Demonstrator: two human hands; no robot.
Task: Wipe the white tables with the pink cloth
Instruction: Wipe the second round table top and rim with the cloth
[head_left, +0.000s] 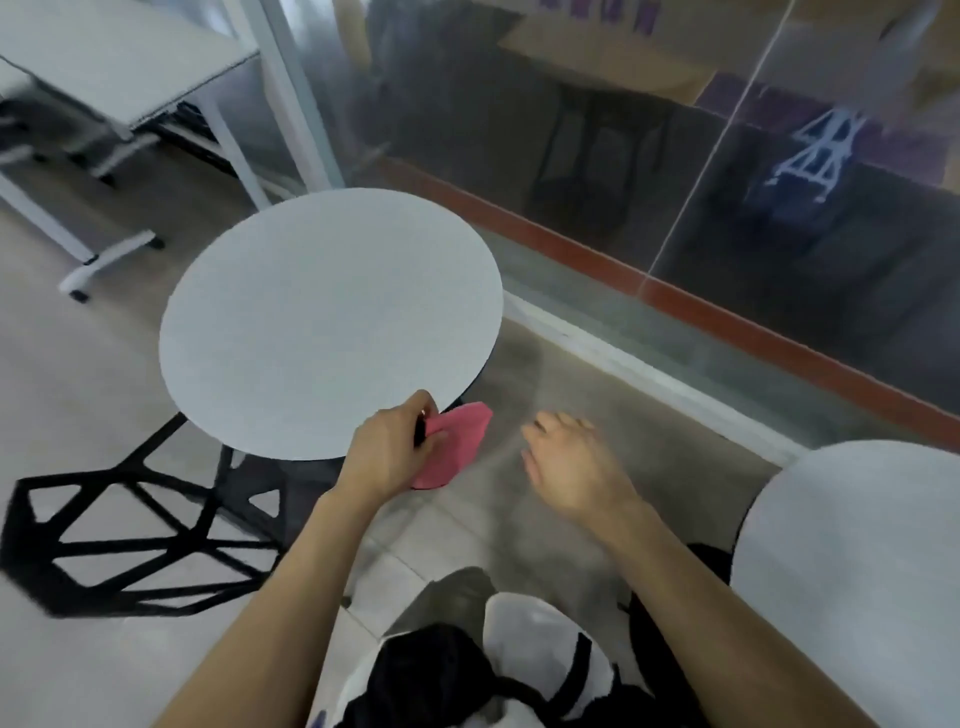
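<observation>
— Where is the pink cloth (460, 444)?

— In the left hand (389, 449), just off the near edge of the round white table (332, 322). The fingers and thumb are curled round one end of it. The rest hangs down toward the right, over the floor (597, 374), not on the tabletop.

— Does the cloth touch the rim?

— It is right beside it. I cannot tell whether it touches, because the picture is blurred there.

— And the right hand (569, 462)?

— It holds nothing. Its fingers are loosely spread, palm down, in the air to the right of the cloth, apart from it and from both tables.

— Both tables?

— A second white table (857, 571), also rounded, shows at the near right, cut off by the picture's edge. A long white table (119, 62) on white legs stands far left.

— What carries the round one?

— A black frame base (104, 551) of open triangles, standing on the floor to the near left beneath it. A glass wall (675, 156) runs along the far right side.
</observation>
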